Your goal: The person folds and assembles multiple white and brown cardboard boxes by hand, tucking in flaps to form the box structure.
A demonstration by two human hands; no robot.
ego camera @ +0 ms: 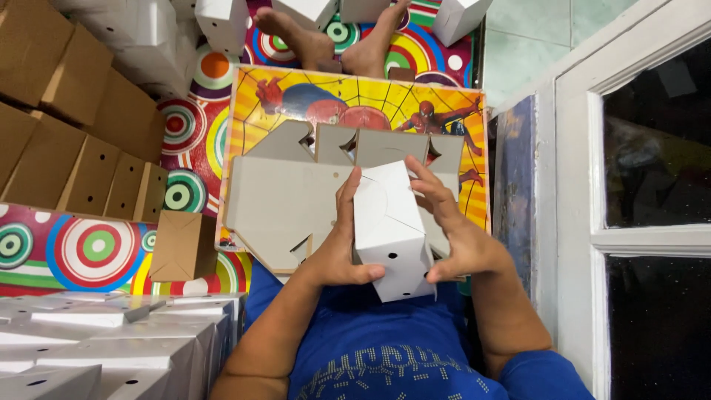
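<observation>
I hold a small white cardboard box (389,233), folded up, with small round holes in its sides. My left hand (337,248) grips its left side with the thumb under the bottom edge. My right hand (448,230) grips the right side, fingers pressing on the top flaps. Under the box lies a stack of flat grey unfolded box blanks (285,196) with cut-out flaps, resting on a low table (363,92) with a colourful superhero picture on its top.
Folded brown boxes (81,141) are stacked at the left, one brown box (181,244) near the table. White folded boxes (104,348) lie at the bottom left and several at the top. Another person's bare feet (333,41) rest beyond the table. A window frame (592,222) stands at the right.
</observation>
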